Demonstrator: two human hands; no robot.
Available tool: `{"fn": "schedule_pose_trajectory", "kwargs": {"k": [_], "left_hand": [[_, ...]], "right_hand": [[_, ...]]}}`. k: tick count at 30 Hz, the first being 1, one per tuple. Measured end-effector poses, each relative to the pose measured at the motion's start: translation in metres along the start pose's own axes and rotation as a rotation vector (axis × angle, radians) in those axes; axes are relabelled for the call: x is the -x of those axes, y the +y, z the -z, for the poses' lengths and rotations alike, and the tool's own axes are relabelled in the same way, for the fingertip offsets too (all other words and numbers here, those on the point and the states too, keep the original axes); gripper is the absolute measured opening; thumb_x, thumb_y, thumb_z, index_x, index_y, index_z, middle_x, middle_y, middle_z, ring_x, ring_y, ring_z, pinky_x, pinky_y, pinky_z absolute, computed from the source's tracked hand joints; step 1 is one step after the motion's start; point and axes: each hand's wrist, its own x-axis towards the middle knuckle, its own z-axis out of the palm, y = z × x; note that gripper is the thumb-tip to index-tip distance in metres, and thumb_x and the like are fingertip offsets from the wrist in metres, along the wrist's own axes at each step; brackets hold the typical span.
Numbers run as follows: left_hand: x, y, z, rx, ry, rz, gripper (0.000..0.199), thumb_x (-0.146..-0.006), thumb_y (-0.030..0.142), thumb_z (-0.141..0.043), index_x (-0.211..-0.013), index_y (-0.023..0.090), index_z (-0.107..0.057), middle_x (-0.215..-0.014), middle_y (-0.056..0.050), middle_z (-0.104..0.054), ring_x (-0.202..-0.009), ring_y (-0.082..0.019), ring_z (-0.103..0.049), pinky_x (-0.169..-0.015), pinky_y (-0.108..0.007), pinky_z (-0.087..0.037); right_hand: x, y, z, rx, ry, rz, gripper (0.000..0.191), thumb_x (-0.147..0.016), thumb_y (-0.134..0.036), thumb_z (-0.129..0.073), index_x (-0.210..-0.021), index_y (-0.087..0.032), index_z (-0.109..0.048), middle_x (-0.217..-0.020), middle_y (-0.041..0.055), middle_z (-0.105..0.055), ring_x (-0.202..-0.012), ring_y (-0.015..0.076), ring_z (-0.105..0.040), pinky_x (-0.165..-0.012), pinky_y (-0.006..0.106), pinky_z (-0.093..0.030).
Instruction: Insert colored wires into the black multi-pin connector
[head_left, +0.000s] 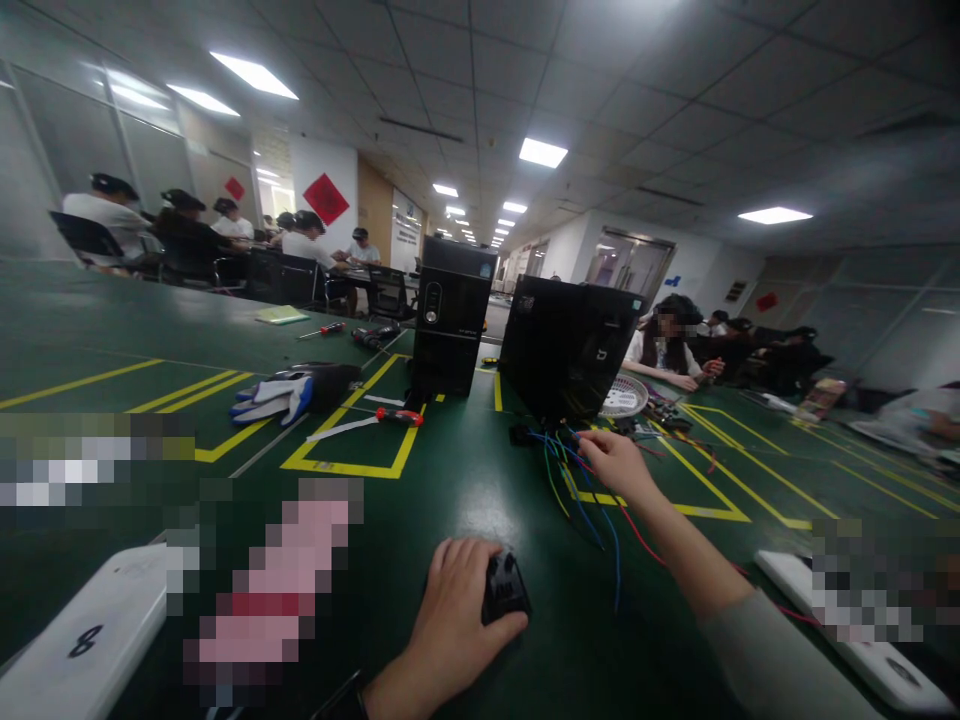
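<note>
My left hand (463,602) rests on the green table at the front, thumb and fingers closed around a small black plastic part (507,588). Its kind is not clear. Further forward, my right hand (619,462) pinches at a bundle of thin coloured wires (589,500). Blue, green and red strands trail from there over the table toward me; the fingertips hide which strands are held. Just behind the wires stands a black computer case (570,345), its lower front edge close to my right fingers. A second black computer tower (454,320) stands upright to its left.
On the left lie blue-and-white gloves (277,395) and a red-handled screwdriver (399,416); another screwdriver (324,330) lies behind. White device cases sit front left (90,630) and front right (855,630). A round white basket (624,397) stands right. A person (671,345) sits across the table.
</note>
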Motion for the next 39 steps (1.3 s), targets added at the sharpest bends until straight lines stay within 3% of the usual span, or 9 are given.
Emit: {"fn": "schedule_pose_trajectory", "kwargs": {"k": [4, 10, 20, 27, 39], "left_hand": [[0.0, -0.001, 0.0, 0.005, -0.01, 0.014, 0.055, -0.06, 0.027, -0.078, -0.108, 0.023, -0.053, -0.108, -0.003, -0.057, -0.106, -0.027, -0.047, -0.102, -0.047, -0.023], [-0.002, 0.002, 0.003, 0.019, -0.038, 0.043, 0.055, -0.059, 0.028, -0.077, -0.109, 0.022, -0.053, -0.109, -0.005, -0.057, -0.106, -0.028, -0.047, -0.102, -0.049, -0.023], [-0.003, 0.004, 0.004, 0.043, -0.052, 0.062, 0.056, -0.058, 0.026, -0.077, -0.109, 0.022, -0.053, -0.109, -0.005, -0.057, -0.106, -0.029, -0.047, -0.101, -0.048, -0.024], [-0.006, 0.004, 0.004, 0.033, -0.074, 0.066, 0.057, -0.057, 0.027, -0.078, -0.109, 0.021, -0.053, -0.11, -0.006, -0.057, -0.106, -0.029, -0.047, -0.102, -0.049, -0.022], [-0.005, 0.006, 0.006, 0.027, -0.079, 0.07, 0.056, -0.057, 0.027, -0.077, -0.108, 0.021, -0.054, -0.109, -0.006, -0.057, -0.106, -0.029, -0.047, -0.101, -0.049, -0.023]], "right_hand": [[-0.035, -0.011, -0.029, 0.23, -0.069, 0.009, 0.02, -0.09, -0.031, -0.054, -0.103, -0.017, -0.061, -0.107, 0.0053, -0.062, -0.094, 0.0195, -0.06, -0.082, 0.04, -0.048], [-0.066, -0.024, -0.059, 0.445, -0.155, -0.034, 0.023, -0.091, -0.03, -0.053, -0.11, -0.018, -0.058, -0.115, 0.0068, -0.059, -0.097, 0.0203, -0.059, -0.083, 0.041, -0.049], [-0.091, -0.026, -0.073, 0.537, -0.203, -0.031, 0.025, -0.091, -0.03, -0.053, -0.114, -0.019, -0.056, -0.117, 0.0073, -0.057, -0.098, 0.0207, -0.058, -0.083, 0.041, -0.049], [-0.096, -0.028, -0.084, 0.537, -0.215, -0.049, 0.025, -0.091, -0.03, -0.053, -0.113, -0.019, -0.056, -0.116, 0.0072, -0.058, -0.097, 0.0203, -0.059, -0.082, 0.041, -0.05], [-0.098, -0.029, -0.084, 0.531, -0.203, -0.097, 0.025, -0.091, -0.03, -0.053, -0.114, -0.019, -0.056, -0.117, 0.0073, -0.057, -0.097, 0.0204, -0.059, -0.082, 0.041, -0.05]]}}
